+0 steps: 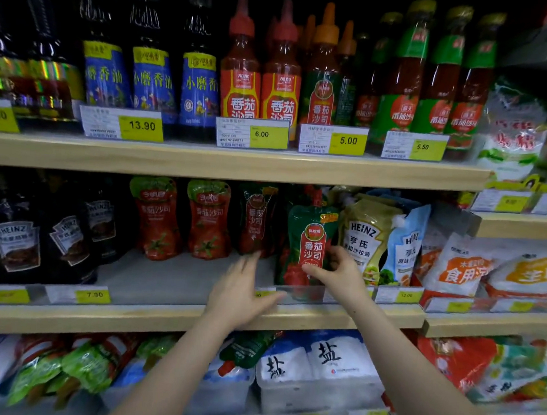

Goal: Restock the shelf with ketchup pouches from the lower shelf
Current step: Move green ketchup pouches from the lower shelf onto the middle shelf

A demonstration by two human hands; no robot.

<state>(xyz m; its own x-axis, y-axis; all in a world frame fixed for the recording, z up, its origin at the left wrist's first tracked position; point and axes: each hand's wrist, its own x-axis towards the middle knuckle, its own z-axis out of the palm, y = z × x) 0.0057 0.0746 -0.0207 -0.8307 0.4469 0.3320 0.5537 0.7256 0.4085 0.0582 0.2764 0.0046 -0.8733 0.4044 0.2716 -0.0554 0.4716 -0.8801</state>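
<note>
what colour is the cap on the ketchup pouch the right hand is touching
Red, atop the green ketchup pouch at the right hand; head view.

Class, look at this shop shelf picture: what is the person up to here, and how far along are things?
A person is stocking the middle shelf of a shop display. Their right hand steadies an upright green and red ketchup pouch at the shelf's front, beside the Heinz salad dressing pouch. Their left hand is open above the shelf edge, holding nothing. More ketchup pouches lie loose on the lower shelf, and a bare gap on the middle shelf remains to fill.
</note>
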